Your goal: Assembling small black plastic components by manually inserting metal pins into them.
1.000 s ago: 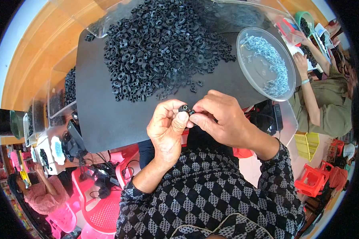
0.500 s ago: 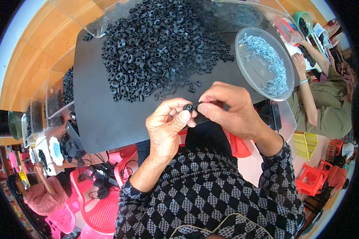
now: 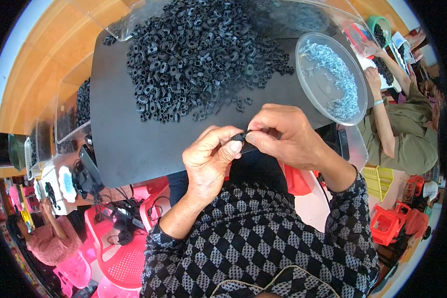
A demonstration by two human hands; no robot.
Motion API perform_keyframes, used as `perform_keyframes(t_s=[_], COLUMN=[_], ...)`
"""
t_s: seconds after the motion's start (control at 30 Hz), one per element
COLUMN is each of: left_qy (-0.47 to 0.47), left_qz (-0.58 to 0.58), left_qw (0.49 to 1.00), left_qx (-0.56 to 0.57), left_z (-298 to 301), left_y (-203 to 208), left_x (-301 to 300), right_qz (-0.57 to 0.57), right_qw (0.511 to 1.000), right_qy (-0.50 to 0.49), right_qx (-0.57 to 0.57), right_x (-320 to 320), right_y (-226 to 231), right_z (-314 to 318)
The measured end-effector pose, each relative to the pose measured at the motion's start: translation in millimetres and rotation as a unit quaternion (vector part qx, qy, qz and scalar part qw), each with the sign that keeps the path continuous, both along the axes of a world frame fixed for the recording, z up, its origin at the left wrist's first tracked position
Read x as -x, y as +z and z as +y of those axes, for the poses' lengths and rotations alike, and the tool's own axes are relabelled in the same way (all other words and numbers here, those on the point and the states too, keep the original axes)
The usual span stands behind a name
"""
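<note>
My left hand (image 3: 208,154) pinches a small black plastic part (image 3: 239,137) between thumb and fingers, just off the table's near edge. Against the part's right side, my right hand (image 3: 283,134) is closed in a pinch, its thumb and forefinger meeting at the part's end. Whether another small piece sits in those fingertips is hidden. Beyond both hands, a large heap of similar black plastic parts (image 3: 188,59) covers much of the dark table (image 3: 124,144). To the right stands a round clear tub (image 3: 315,97) with many small silvery springs (image 3: 340,74) inside.
Clear bins of black parts (image 3: 82,107) line the left side. A co-worker in a green top (image 3: 407,134) handles parts at the right; another in pink (image 3: 57,243) sits far left. A pink chair (image 3: 126,263) stands at lower left, red stools (image 3: 386,223) at lower right.
The black part has turned in my left fingers; its round opening, which faced me before, no longer shows. Both hands stay pressed together in nearly the same place.
</note>
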State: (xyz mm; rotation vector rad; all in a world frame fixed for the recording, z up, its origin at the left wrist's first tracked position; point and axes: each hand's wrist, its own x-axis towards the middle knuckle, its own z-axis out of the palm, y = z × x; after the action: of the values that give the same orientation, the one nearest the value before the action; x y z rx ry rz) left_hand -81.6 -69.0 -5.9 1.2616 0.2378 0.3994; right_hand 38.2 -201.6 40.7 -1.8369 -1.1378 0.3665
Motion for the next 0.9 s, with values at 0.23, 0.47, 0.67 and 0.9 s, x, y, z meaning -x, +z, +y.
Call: perform_keyframes(t_s=[0.23, 0.47, 0.67, 0.9], left_qy=[-0.015, -0.015, -0.019, -0.021], left_qz=[0.011, 0.004, 0.019, -0.019], left_qw=[0.999, 0.998, 0.994, 0.987], left_qx=[-0.038, -0.060, -0.109, -0.161], left_z=[2, 4, 6, 6], left_y=[-2, -2, 2, -5], left_x=[2, 4, 4, 2], right_qz=[-0.002, -0.034, -0.058, -0.072], right_qw=[1.000, 0.995, 0.990, 0.988], right_qy=[0.025, 0.087, 0.123, 0.114], right_qx=[0.019, 0.040, 0.026, 0.070], right_x=[3, -1, -3, 0], right_y=[-6, -6, -7, -12], right_z=[-3, -1, -2, -2])
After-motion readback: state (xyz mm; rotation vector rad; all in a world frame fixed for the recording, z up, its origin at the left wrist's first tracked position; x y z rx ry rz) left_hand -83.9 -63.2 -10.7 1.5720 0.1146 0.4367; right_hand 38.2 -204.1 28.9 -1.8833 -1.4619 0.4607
